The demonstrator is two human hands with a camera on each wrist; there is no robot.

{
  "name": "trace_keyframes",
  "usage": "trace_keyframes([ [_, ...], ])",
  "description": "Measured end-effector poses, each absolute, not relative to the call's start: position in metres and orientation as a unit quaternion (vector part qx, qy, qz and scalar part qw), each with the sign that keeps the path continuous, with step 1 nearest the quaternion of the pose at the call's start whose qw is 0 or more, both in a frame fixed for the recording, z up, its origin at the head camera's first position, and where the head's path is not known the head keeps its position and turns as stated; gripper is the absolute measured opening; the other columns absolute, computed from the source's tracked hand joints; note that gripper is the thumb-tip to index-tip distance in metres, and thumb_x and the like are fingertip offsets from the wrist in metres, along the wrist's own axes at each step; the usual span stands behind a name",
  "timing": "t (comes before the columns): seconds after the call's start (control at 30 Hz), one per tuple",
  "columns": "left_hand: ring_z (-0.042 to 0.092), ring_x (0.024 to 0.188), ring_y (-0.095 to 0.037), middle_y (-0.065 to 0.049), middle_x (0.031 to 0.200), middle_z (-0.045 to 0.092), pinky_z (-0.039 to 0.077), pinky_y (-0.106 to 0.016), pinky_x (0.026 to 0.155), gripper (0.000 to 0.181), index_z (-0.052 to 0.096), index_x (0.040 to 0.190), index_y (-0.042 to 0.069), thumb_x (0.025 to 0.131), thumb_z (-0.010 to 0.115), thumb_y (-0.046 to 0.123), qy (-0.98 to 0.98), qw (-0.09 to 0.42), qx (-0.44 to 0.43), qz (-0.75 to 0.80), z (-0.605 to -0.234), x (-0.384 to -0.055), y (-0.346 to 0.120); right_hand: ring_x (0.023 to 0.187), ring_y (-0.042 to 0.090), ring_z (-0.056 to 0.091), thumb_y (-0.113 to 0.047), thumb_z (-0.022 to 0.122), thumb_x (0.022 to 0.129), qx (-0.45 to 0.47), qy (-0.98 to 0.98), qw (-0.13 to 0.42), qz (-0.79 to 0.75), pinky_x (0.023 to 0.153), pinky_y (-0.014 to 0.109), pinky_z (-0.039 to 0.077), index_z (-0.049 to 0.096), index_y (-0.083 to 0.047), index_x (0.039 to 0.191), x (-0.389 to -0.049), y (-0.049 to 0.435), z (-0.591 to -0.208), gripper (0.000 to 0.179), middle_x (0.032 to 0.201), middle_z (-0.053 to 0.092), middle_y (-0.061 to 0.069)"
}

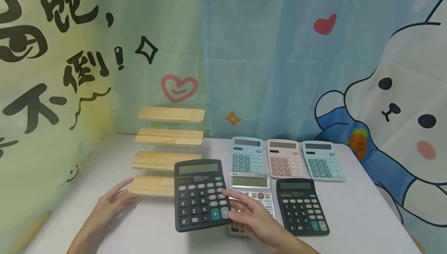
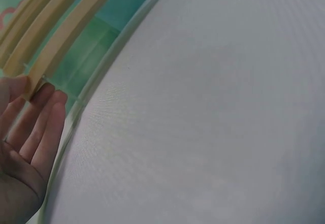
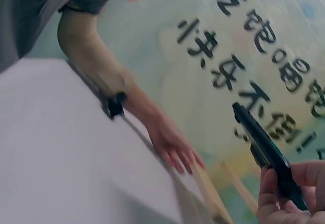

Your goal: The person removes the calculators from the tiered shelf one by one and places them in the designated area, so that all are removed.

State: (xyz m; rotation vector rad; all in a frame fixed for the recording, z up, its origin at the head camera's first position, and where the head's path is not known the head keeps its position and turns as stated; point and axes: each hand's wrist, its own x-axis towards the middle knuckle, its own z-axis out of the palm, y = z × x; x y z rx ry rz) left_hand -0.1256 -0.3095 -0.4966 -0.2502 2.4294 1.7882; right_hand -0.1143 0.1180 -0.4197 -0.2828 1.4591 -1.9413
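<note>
My right hand [image 1: 256, 219] grips a black calculator [image 1: 200, 197] by its right edge, tilted and raised above the table. In the right wrist view the calculator [image 3: 264, 142] shows edge-on, pinched between thumb and fingers. A tiered wooden display rack [image 1: 151, 186] with several pale slats stands at the table's left. At the left end of its lowest slat is my left hand [image 1: 113, 201]; in the left wrist view its thumb and fingers pinch the slat [image 2: 63, 43]. The held calculator covers the right ends of the lower slats.
Behind my right hand lies a silver calculator [image 1: 250, 181], partly hidden. Right of it is another black calculator [image 1: 302, 207]. Along the back lie a blue calculator [image 1: 247, 157], a pink calculator [image 1: 284, 159] and a teal calculator [image 1: 323, 160]. A printed curtain [image 1: 251, 71] hangs behind the table [image 1: 363, 215].
</note>
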Motion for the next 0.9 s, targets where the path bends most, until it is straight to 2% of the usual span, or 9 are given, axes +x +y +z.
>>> trace_keyframes([
  [0.27,0.068,0.098,0.000,-0.022,0.132,0.059,0.060,-0.019,0.089,0.070,0.028,0.153,0.013,0.096,0.059,0.039,0.800,0.057,-0.095,0.590,-0.498,-0.125,-0.306,0.124,0.011,0.056,-0.017,0.047,0.103,-0.085,0.575,0.343,-0.738,0.107,0.029,0.052,0.024,-0.016,0.155,-0.128,0.201,-0.429,0.057,0.146,0.045,-0.001],
  [0.5,0.069,0.098,-0.003,-0.017,0.128,0.063,0.060,-0.020,0.089,0.068,0.029,0.153,0.013,0.096,0.059,0.038,0.797,0.060,-0.092,0.593,-0.500,-0.124,-0.306,0.118,0.000,0.058,-0.021,0.044,0.105,-0.016,0.628,0.295,-0.720,0.110,0.028,0.050,0.032,-0.036,0.148,-0.130,0.294,-0.447,0.047,0.133,0.043,-0.020],
  [0.6,0.069,0.099,-0.003,-0.019,0.130,0.061,0.060,-0.020,0.089,0.068,0.029,0.153,0.013,0.097,0.059,0.038,0.797,0.061,-0.092,0.593,-0.500,-0.124,-0.306,0.111,-0.005,0.058,-0.026,0.047,0.104,0.049,0.676,0.258,-0.689,0.109,0.026,0.051,0.025,-0.038,0.150,-0.129,0.332,-0.457,0.052,0.145,0.035,-0.007],
  [0.63,0.069,0.099,-0.003,-0.020,0.132,0.060,0.060,-0.020,0.089,0.069,0.029,0.153,0.014,0.096,0.059,0.040,0.798,0.064,-0.097,0.591,-0.500,-0.124,-0.305,0.108,-0.005,0.058,-0.027,0.047,0.103,0.064,0.683,0.247,-0.684,0.107,0.025,0.052,0.027,-0.042,0.147,-0.129,0.346,-0.462,0.050,0.144,0.037,-0.008],
  [0.7,0.069,0.099,-0.004,-0.017,0.130,0.062,0.060,-0.020,0.089,0.069,0.029,0.153,0.014,0.096,0.059,0.039,0.797,0.063,-0.095,0.593,-0.500,-0.124,-0.306,0.105,-0.008,0.057,-0.029,0.047,0.103,0.086,0.694,0.233,-0.676,0.105,0.021,0.052,0.025,-0.044,0.146,-0.128,0.372,-0.473,0.050,0.145,0.029,-0.005],
  [0.73,0.069,0.098,-0.004,-0.014,0.128,0.064,0.060,-0.019,0.089,0.069,0.029,0.152,0.013,0.096,0.059,0.038,0.797,0.061,-0.092,0.594,-0.500,-0.124,-0.306,0.104,-0.008,0.057,-0.030,0.047,0.103,0.096,0.697,0.229,-0.672,0.104,0.020,0.052,0.029,-0.047,0.142,-0.128,0.383,-0.478,0.046,0.143,0.032,-0.007],
  [0.8,0.070,0.098,-0.004,-0.007,0.122,0.067,0.060,-0.019,0.088,0.067,0.029,0.152,0.011,0.097,0.058,0.035,0.796,0.054,-0.078,0.598,-0.499,-0.123,-0.307,0.102,-0.005,0.057,-0.032,0.048,0.103,0.111,0.701,0.228,-0.667,0.098,0.020,0.055,0.038,-0.052,0.129,-0.128,0.406,-0.485,0.035,0.124,0.042,-0.023],
  [0.83,0.070,0.098,-0.004,-0.003,0.118,0.069,0.061,-0.019,0.088,0.066,0.029,0.152,0.010,0.098,0.058,0.033,0.794,0.051,-0.070,0.601,-0.499,-0.124,-0.308,0.101,-0.005,0.057,-0.034,0.048,0.102,0.116,0.703,0.231,-0.663,0.098,0.020,0.055,0.034,-0.053,0.134,-0.128,0.416,-0.487,0.039,0.118,0.043,-0.026],
  [0.9,0.070,0.097,-0.004,0.004,0.113,0.070,0.061,-0.019,0.087,0.066,0.028,0.152,0.008,0.098,0.058,0.031,0.791,0.048,-0.062,0.607,-0.498,-0.124,-0.308,0.098,-0.001,0.055,-0.037,0.047,0.102,0.133,0.711,0.248,-0.645,0.083,0.023,0.056,0.028,-0.057,0.134,-0.128,0.433,-0.488,0.042,0.111,0.044,-0.028],
])
